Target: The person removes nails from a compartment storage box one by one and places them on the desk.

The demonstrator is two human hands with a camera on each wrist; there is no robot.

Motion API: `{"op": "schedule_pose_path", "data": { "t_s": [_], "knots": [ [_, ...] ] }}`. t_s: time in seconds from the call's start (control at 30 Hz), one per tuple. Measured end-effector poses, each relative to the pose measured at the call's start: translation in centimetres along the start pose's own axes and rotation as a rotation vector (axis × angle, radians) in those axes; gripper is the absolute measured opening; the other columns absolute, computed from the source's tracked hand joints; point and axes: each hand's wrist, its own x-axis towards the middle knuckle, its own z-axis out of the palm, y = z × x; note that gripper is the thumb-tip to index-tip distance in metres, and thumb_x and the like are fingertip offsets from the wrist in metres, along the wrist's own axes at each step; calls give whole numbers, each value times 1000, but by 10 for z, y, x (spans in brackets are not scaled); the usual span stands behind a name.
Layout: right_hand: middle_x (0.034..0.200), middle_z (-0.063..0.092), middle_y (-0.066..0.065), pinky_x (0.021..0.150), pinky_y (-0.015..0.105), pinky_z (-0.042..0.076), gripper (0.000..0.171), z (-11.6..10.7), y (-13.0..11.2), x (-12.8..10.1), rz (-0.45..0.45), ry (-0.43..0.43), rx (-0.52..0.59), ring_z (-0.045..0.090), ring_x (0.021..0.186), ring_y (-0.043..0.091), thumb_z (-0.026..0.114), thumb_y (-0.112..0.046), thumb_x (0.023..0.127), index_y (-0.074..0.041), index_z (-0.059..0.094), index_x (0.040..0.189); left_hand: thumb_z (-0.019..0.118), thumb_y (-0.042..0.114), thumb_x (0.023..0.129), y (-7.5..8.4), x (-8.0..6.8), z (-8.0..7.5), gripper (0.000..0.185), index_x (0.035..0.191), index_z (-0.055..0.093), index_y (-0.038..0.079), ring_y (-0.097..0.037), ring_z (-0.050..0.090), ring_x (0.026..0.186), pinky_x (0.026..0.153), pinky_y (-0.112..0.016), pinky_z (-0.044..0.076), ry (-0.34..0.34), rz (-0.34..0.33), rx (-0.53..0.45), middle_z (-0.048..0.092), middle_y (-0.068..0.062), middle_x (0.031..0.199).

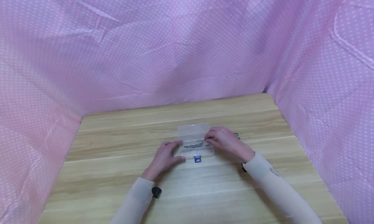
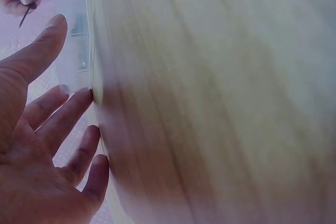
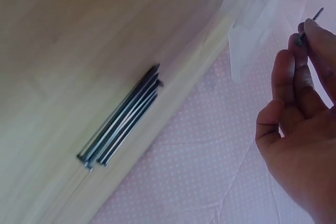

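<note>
A clear plastic box (image 1: 182, 151) with its lid (image 1: 193, 131) folded back lies on the table, a blue latch (image 1: 197, 158) at its front. Several nails (image 1: 193, 146) lie inside it. My left hand (image 1: 165, 156) is spread at the box's left end, fingertips against the wall. In the left wrist view its fingers are loosely extended and the thumb (image 2: 44, 48) stands apart. Over the box's right side, my right hand (image 1: 225, 141) pinches a dark nail (image 3: 317, 13) between thumb and fingertips, its point sticking out past them.
A bundle of several long nails (image 3: 122, 119) lies side by side on the wooden table (image 1: 117, 133), to the right of the box and partly behind my right hand in the head view. Pink dotted cloth (image 1: 175, 55) hangs around the table's back and sides.
</note>
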Motion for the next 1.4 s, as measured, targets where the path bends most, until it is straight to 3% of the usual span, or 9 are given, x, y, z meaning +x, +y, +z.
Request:
{"op": "schedule_pose_path", "data": {
  "t_s": [0.33,1.4],
  "knots": [
    [94,72,2,82,42,56,9,-8,12,-15,-47,127,-17,68,88,19,80,-7,89,-8,80,98,88,44,81,-1,-1,0,78,150,56,23,-35,45,138,113,-57,38,13,21,2,59,-9,146],
    [91,70,1,79,43,56,12,-23,33,-61,64,255,-25,65,86,20,84,-2,83,-8,79,93,88,44,81,-1,1,-2,77,149,57,23,-35,45,137,113,-58,38,13,24,-1,60,-9,144]
  ]
}}
